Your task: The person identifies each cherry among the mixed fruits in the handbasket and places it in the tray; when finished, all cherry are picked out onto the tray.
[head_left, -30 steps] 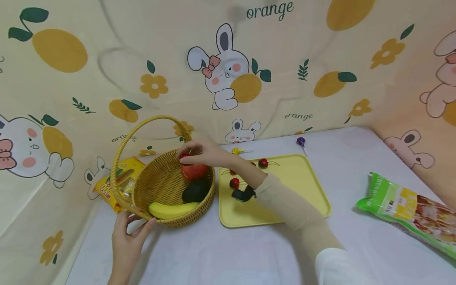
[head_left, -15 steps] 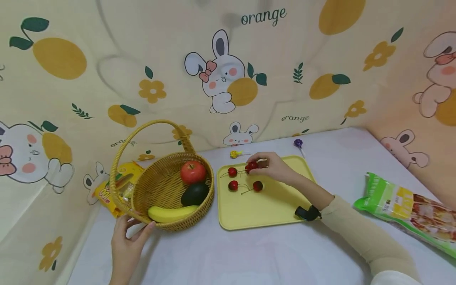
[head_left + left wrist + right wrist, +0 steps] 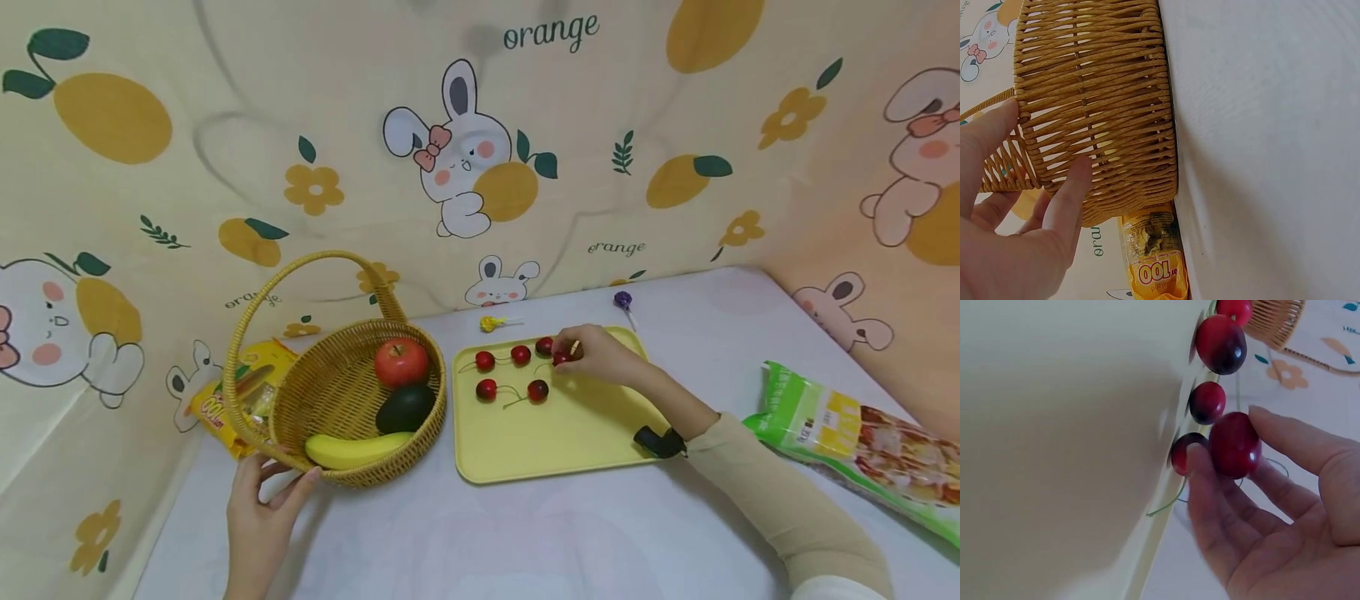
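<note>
In the head view my left hand (image 3: 261, 510) holds the near left side of a wicker basket (image 3: 291, 402), its thumb at the rim and a finger against the woven wall. A banana (image 3: 352, 450), a dark avocado (image 3: 406, 408) and a red apple (image 3: 401, 363) lie in the basket. Over the far edge of a yellow tray (image 3: 525, 454) my right hand (image 3: 606, 357) pinches a dark red cherry (image 3: 1235, 445) between thumb and fingers. Several stemmed cherries (image 3: 537, 391) lie on the tray; the right wrist view has one cherry (image 3: 1207, 403) right by the fingers.
A yellow snack bag (image 3: 251, 392) sits behind the basket's left side. Beyond the tray lie a yellow lollipop (image 3: 491, 323) and a purple lollipop (image 3: 622, 300). A green food package (image 3: 862, 442) lies at the right. A printed cloth (image 3: 360, 183) forms the backdrop.
My right hand has moved from over the basket to the right, onto the tray, then slightly further right, uncovering cherries at the far edge. My left hand has stayed at the basket.
</note>
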`<state>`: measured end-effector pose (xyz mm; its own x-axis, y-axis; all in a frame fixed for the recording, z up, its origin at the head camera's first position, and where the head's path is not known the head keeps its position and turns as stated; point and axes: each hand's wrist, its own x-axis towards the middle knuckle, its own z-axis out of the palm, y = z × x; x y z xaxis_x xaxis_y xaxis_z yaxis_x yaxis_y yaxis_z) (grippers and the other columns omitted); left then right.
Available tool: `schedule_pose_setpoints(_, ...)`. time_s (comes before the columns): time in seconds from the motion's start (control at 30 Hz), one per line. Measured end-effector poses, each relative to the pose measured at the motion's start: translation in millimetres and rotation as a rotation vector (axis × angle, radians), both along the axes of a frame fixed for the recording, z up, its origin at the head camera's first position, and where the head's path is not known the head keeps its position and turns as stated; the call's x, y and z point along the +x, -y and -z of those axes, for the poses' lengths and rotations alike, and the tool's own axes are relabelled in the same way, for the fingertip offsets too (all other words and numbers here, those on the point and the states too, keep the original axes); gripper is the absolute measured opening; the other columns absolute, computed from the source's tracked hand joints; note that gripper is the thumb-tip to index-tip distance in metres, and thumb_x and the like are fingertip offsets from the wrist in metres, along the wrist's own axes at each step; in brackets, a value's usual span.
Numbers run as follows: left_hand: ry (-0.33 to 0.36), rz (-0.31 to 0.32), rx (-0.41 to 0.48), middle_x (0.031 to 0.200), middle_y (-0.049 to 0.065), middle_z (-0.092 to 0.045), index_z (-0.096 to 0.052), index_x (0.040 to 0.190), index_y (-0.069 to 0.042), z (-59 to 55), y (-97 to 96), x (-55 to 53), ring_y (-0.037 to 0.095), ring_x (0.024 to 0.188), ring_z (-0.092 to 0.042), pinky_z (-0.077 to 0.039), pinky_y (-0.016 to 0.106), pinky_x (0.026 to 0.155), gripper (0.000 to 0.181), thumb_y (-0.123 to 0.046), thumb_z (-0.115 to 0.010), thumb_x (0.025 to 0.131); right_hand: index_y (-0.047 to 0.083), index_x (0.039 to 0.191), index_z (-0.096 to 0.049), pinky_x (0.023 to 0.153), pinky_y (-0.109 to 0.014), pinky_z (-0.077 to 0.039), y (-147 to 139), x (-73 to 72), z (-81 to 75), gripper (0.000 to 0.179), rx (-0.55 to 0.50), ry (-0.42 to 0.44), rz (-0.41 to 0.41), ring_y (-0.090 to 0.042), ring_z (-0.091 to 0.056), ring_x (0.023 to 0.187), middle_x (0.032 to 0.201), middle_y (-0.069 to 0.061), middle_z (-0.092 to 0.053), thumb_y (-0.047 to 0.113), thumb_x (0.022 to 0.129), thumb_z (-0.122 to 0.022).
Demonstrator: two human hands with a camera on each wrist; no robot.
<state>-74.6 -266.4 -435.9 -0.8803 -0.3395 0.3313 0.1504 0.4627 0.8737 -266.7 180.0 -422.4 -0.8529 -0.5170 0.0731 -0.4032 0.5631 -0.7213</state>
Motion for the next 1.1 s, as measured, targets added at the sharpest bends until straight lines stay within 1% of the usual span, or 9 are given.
schedule_pose_setpoints(0.1,0.002,0.000,-0.002,0.115,0.002,-0.047,-0.054,0.123,0.007,-0.5,0.4,0.5,0.013,0.106,-0.054,-0.058,0.014,0.079,0.045,0.011,-0.075,0.083,-0.003,0.101,-0.069,0.071,-0.030,-0.053,0.1,-0.5,1.4,0.021,0.061,-0.004,0.009,-0.020,-0.060,0.080,0.089,-0.007,-0.068,0.007,0.086,-0.079)
schedule_pose_setpoints(0.17,0.014,-0.005,-0.010,0.115,0.002,-0.047,-0.054,0.123,0.006,-0.8,0.6,0.6,0.013,0.106,-0.054,-0.058,0.014,0.079,0.045,0.011,-0.075,0.083,-0.002,0.100,-0.070,0.069,-0.030,-0.052,0.0,-0.3,1.8,0.020,0.097,-0.010,0.020,-0.019,-0.059,0.079,0.087,-0.006,-0.067,0.007,0.085,-0.079)
schedule_pose_setpoints(0.23,0.028,-0.013,-0.012,0.115,0.001,-0.047,-0.055,0.122,0.005,-0.6,0.9,0.8,0.012,0.106,-0.054,-0.058,0.014,0.079,0.044,0.010,-0.075,0.083,-0.002,0.098,-0.070,0.067,-0.029,-0.051,0.0,0.0,1.9,0.018,0.119,-0.017,0.015,-0.018,-0.058,0.076,0.084,-0.005,-0.065,0.007,0.085,-0.079)
schedule_pose_setpoints(0.4,0.052,-0.028,-0.020,0.114,0.000,-0.046,-0.054,0.124,0.004,-1.4,0.0,1.6,0.010,0.106,-0.053,-0.058,0.013,0.079,0.045,0.007,-0.075,0.084,0.000,0.090,-0.069,0.062,-0.026,-0.050,0.4,1.4,1.8,0.014,0.126,-0.009,-0.039,-0.015,-0.057,0.071,0.078,-0.003,-0.063,0.005,0.084,-0.080)
schedule_pose_setpoints(0.5,0.060,-0.032,-0.025,0.115,-0.001,-0.045,-0.054,0.127,0.003,-1.6,-0.2,1.4,0.009,0.107,-0.052,-0.058,0.012,0.078,0.047,0.006,-0.076,0.085,0.001,0.089,-0.069,0.063,-0.026,-0.049,0.1,2.6,1.6,0.014,0.136,-0.011,-0.052,-0.014,-0.056,0.070,0.076,-0.002,-0.063,0.006,0.083,-0.080)
schedule_pose_setpoints(0.67,0.062,-0.029,-0.020,0.115,-0.002,-0.045,-0.054,0.127,0.002,-1.1,-0.1,0.6,0.009,0.107,-0.052,-0.058,0.013,0.079,0.048,0.006,-0.076,0.084,0.002,0.090,-0.068,0.063,-0.027,-0.048,-1.7,4.8,0.7,0.014,0.168,-0.015,-0.034,-0.014,-0.055,0.070,0.077,-0.002,-0.063,0.007,0.084,-0.080)
schedule_pose_setpoints(0.93,0.032,-0.013,-0.012,0.116,-0.002,-0.046,-0.054,0.129,0.002,-1.1,0.3,1.0,0.011,0.107,-0.053,-0.058,0.014,0.079,0.051,0.009,-0.076,0.083,0.002,0.092,-0.067,0.060,-0.028,-0.046,-1.0,4.7,3.0,0.015,0.200,-0.028,0.028,-0.016,-0.052,0.068,0.076,-0.005,-0.060,0.010,0.086,-0.079)
schedule_pose_setpoints(1.1,0.032,-0.013,-0.020,0.115,-0.002,-0.046,-0.054,0.127,0.003,-0.9,0.0,0.5,0.012,0.106,-0.053,-0.058,0.014,0.079,0.048,0.008,-0.076,0.083,0.001,0.092,-0.067,0.061,-0.028,-0.047,-1.3,5.9,1.9,0.017,0.208,-0.030,0.032,-0.016,-0.053,0.068,0.077,-0.005,-0.062,0.011,0.086,-0.079)
